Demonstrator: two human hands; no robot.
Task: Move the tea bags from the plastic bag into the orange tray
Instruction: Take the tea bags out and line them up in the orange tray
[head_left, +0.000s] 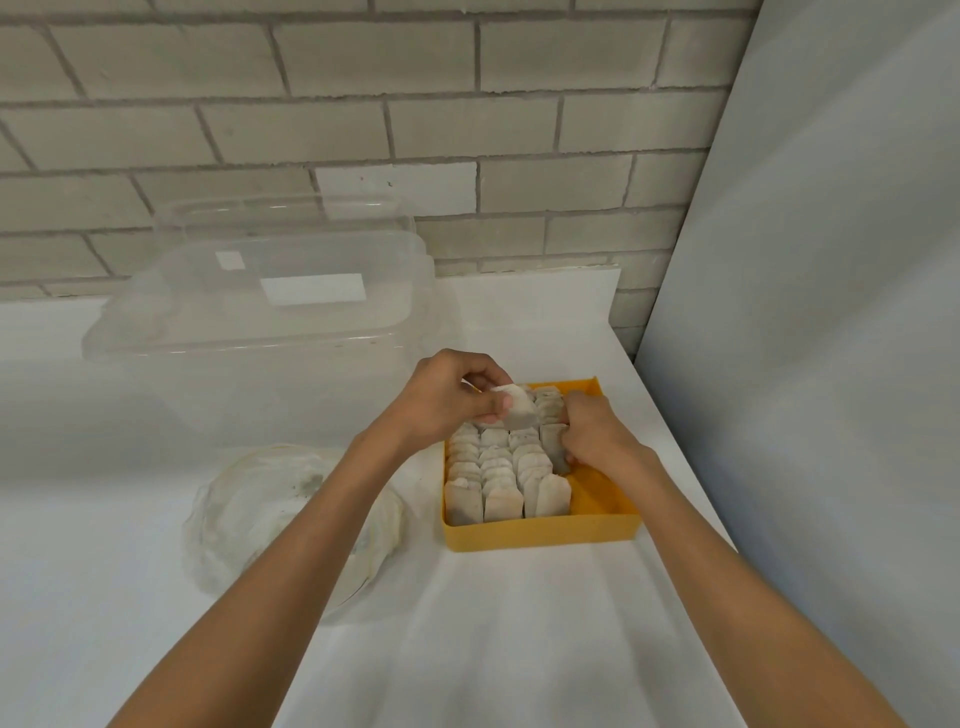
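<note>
The orange tray (540, 530) sits on the white table, right of centre, with several tea bags (498, 475) standing upright in rows inside it. Over the tray's far left part, my left hand (447, 400) pinches a small bunch of tea bags (519, 410). My right hand (589, 428) reaches into the right-hand row, its fingers curled round the tea bags there. The tray's near right corner shows bare orange floor. The crumpled clear plastic bag (260, 514) lies left of the tray, partly under my left forearm, with a few tea bags dimly visible inside.
A large clear plastic box (270, 306) with a lid stands at the back left against the brick wall. A grey panel (810, 312) rises along the table's right edge, close to the tray. White cloth covers the table in front.
</note>
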